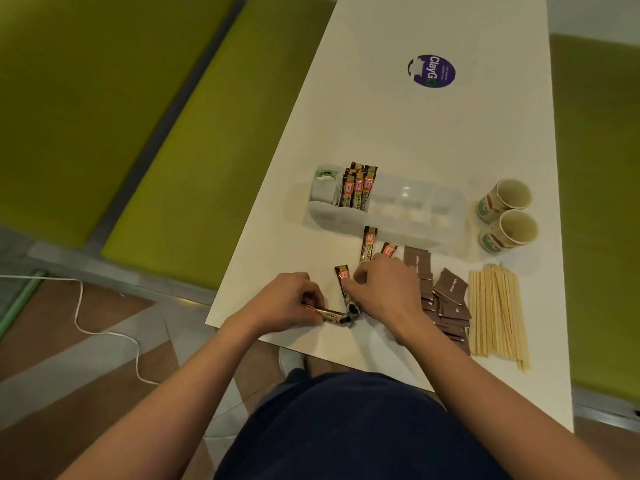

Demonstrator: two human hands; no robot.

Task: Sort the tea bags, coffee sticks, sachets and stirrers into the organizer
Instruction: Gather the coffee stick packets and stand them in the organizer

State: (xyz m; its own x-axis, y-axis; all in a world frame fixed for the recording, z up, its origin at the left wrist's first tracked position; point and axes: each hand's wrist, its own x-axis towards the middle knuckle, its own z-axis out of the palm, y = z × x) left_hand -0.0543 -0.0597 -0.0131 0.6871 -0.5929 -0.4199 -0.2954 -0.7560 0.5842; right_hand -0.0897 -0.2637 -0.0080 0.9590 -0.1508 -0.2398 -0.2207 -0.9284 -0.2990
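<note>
While left hand (291,299) is pinching a coffee stick (329,315) at the table (398,133) edge, right hand (388,289) is curling over loose sticks (369,242), grip unclear; organizer (398,225) is sitting just beyond, partly filled.

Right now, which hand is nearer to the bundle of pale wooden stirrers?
The right. The right hand is left of the pale wooden stirrers, with only the brown paper sachets between them; the left hand is farther left, holding a brown coffee stick.

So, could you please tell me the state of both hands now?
Left hand: grips a coffee stick.
Right hand: on loose sticks; grip cannot be told.
</note>
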